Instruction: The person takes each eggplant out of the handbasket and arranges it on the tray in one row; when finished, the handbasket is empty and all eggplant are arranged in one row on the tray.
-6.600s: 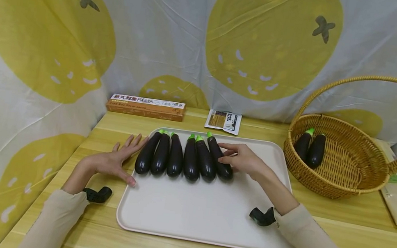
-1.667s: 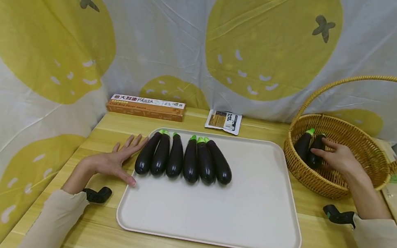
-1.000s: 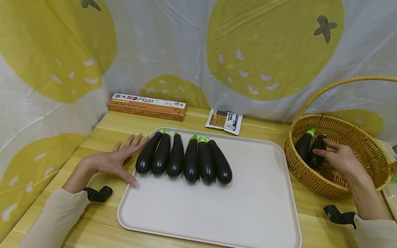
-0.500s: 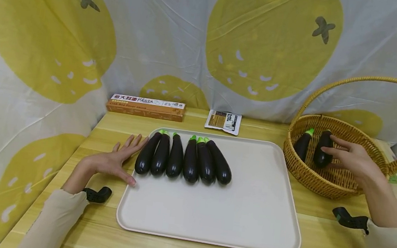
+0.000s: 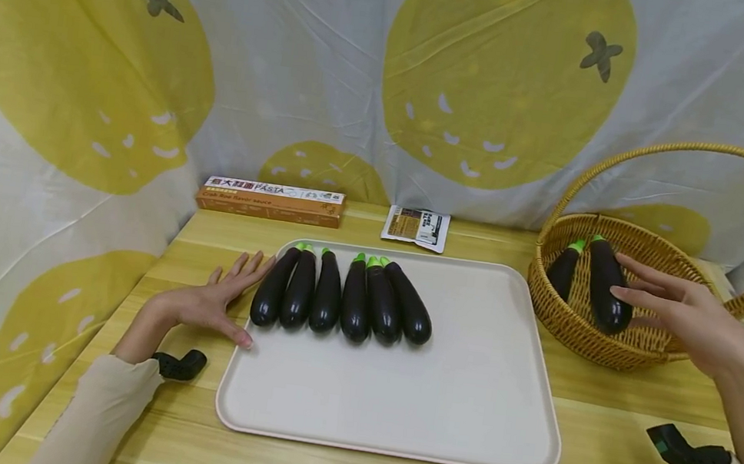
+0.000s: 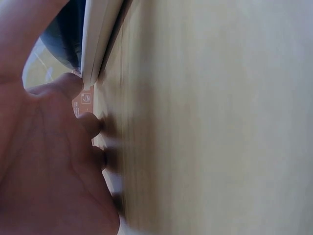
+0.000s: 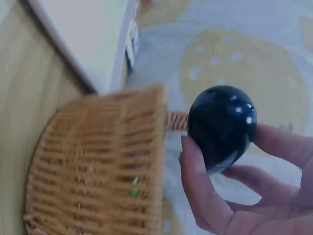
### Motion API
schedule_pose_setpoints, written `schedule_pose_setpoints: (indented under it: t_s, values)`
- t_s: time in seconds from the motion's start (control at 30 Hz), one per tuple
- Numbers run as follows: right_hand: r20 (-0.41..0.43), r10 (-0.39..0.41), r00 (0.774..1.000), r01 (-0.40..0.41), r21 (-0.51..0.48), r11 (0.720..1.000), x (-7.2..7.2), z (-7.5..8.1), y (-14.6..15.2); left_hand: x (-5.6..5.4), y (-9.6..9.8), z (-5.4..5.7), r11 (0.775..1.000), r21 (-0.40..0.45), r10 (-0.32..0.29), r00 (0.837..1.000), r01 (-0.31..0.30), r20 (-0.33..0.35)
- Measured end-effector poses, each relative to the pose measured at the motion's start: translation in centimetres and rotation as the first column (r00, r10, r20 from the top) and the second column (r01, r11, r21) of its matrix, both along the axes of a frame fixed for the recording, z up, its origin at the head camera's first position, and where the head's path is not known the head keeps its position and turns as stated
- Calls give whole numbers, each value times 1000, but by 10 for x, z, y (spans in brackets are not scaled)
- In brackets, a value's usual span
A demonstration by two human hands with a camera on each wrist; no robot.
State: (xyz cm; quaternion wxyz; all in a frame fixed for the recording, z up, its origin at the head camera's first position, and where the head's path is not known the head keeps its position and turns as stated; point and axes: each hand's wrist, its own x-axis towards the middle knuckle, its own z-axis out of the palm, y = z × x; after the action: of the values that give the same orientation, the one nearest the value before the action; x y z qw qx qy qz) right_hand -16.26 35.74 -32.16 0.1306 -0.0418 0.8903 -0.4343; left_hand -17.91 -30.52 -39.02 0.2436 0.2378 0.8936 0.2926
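My right hand (image 5: 690, 310) grips a dark eggplant (image 5: 608, 286) with a green stem, raised over the wicker basket (image 5: 635, 356). In the right wrist view its rounded end (image 7: 222, 127) shows between thumb and fingers, above the basket rim. Another eggplant (image 5: 562, 273) lies inside the basket at the left. My left hand (image 5: 209, 306) rests spread at the left edge of the white tray (image 5: 391, 412), its fingertips on the table and the tray edge. Several eggplants (image 5: 356, 304) lie side by side on the tray, stems pointing to the back.
Behind the tray stand a pasta box (image 5: 271, 203) and a small flat packet (image 5: 416, 227). The basket's tall handle (image 5: 689, 145) arches above it. A lemon-print cloth (image 5: 309, 62) hangs at the back and left of the wooden table (image 5: 617, 448).
My right hand went from the tray's last eggplant to the basket, took hold of an eggplant there and has lifted it, moving slightly right. My left hand has stayed in place.
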Motion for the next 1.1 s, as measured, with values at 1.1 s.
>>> schedule_pose_setpoints:
  t_s: [1.1]
  values:
    - [150,355,923,-289,-340,895,-42,-53,-171,0,0,0,1000,2,-8,1000,8,-20]
